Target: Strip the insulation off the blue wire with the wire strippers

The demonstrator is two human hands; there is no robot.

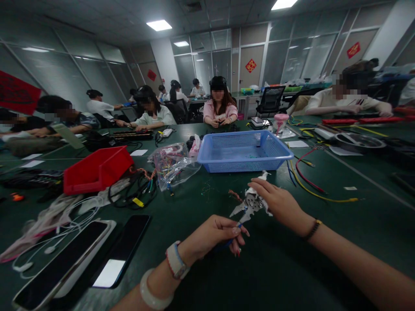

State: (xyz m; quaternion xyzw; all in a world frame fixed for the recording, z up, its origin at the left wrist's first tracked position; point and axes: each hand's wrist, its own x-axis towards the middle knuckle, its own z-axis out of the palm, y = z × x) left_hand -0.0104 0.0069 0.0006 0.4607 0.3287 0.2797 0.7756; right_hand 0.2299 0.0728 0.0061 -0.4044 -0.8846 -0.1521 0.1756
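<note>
With my left hand (pixel 216 236) I pinch a blue wire (pixel 239 225) between thumb and fingertips, the grip closed on it low over the green tabletop (pixel 285 268). My right hand (pixel 277 202) is wrapped over the white-covered handles of the wire-stripping pliers (pixel 253 201), fingers curled on top. The pliers' jaws stand parted, pointing towards my left hand, and the wire's upper end meets them; I cannot tell whether it lies between the blades. Copper strands (pixel 235 195) lie just beside the pliers. Beyond my right hand sits the blue plastic basket (pixel 240 166), with a clear plastic bag (pixel 171 166) of wires and a red bin (pixel 97 172) to its left.
</note>
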